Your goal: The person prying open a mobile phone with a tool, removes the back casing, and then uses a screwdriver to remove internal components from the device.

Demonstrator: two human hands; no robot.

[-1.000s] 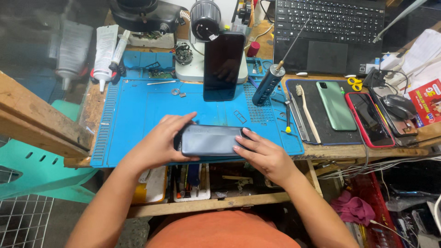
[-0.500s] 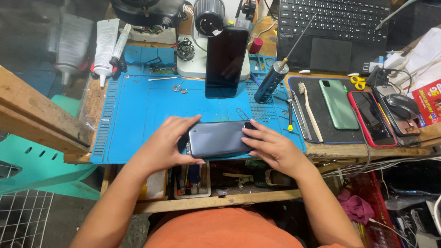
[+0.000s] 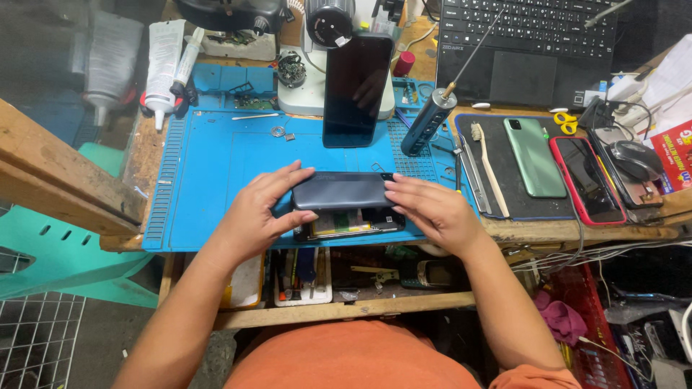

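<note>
My left hand: fingers curled round the left end of the dark grey plastic phone back cover, thumb under its near edge, gripping it.
My right hand: fingers spread over the right end of the same cover, fingertips pressing on its top; it is held between both my hands.
Back cover: lifted and tilted just above the opened black phone body, whose inner parts show beneath it.
Phone body: lying flat at the near edge of the blue silicone work mat, on the tabletop.
Beyond the mat's far edge: a black phone with a dark screen standing upright against a white microscope base.
Right of the mat: a grey cylindrical tool, then a black pad carrying a pale toothbrush, a green phone and a red-edged phone.
Left of the mat's far corner: a white squeeze tube.
</note>
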